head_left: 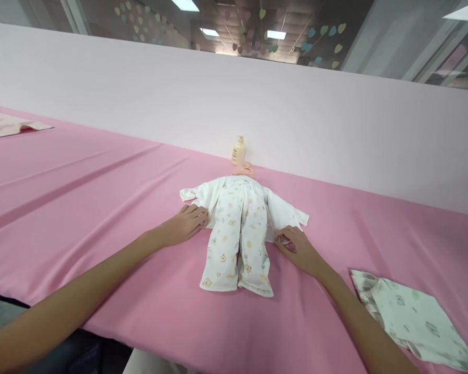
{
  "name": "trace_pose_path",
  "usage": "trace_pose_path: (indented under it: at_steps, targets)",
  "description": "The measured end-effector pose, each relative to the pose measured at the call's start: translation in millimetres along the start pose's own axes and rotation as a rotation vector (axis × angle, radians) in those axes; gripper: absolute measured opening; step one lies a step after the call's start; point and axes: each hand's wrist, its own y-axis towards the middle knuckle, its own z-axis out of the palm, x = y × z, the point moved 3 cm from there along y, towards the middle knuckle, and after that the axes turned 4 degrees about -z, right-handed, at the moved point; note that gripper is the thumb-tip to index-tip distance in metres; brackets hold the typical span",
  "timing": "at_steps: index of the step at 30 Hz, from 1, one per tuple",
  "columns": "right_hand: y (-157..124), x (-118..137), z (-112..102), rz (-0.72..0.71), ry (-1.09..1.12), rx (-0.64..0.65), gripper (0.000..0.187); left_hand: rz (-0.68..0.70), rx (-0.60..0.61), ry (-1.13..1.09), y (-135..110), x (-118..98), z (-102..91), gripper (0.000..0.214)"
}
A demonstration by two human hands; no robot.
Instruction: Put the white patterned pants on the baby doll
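A baby doll (245,169) lies on its back with only its head showing, at the far side of the table. A white baby shirt (284,208) is spread with its sleeves out to both sides. Over its middle lie printed baby pants (224,244), legs pointing toward me. My left hand (189,223) has its fingers curled on the shirt's left lower edge. At the right lower edge, my right hand (296,246) pinches the shirt's hem between thumb and fingers. The doll's body is hidden under the clothes.
A pink cloth (132,197) with creases covers the table. Behind the doll's head stands a cream pump bottle (238,150) against a white wall (335,124). A folded printed garment (417,317) lies at the right, and a pale pink cloth (8,123) at the far left.
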Motion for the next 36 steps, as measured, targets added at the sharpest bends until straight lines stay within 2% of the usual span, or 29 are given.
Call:
trace_pose_path:
  at_steps: [4,9,15,18,27,30,32,36]
  targets:
    - [-1.9,7.0,8.1,-0.075,-0.083,-0.065,0.014,-0.092,-0.007,-0.082,6.1,-10.5,3.1,0.017]
    - [-0.2,18.8,19.8,-0.101,-0.023,-0.024,0.021,-0.157,0.046,-0.206,18.4,-21.6,14.2,0.024]
    - [2.1,20.7,21.2,-0.036,0.029,-0.020,0.021,-0.205,0.023,-0.236,20.2,-20.9,21.8,0.025]
    - [3.7,20.4,21.9,0.015,0.066,-0.031,0.014,-0.255,0.024,-0.246,19.6,-18.4,22.9,0.021]
    - [7.5,16.8,20.8,0.091,0.099,-0.026,0.009,-0.262,0.048,-0.261,20.4,-17.9,15.5,0.017]
    - [1.5,32.6,12.9,0.143,0.032,-0.077,0.016,-0.321,-0.004,-0.220,11.1,-30.7,5.4,0.026]
    - [-6.3,53.0,8.6,0.188,-0.007,-0.112,0.024,-0.395,-0.027,-0.233,1.2,-48.1,-0.9,0.034]
    - [-18.7,99.2,16.3,0.222,-0.037,-0.003,0.042,-0.487,0.028,-0.267,-10.6,-92.2,-1.9,0.048]
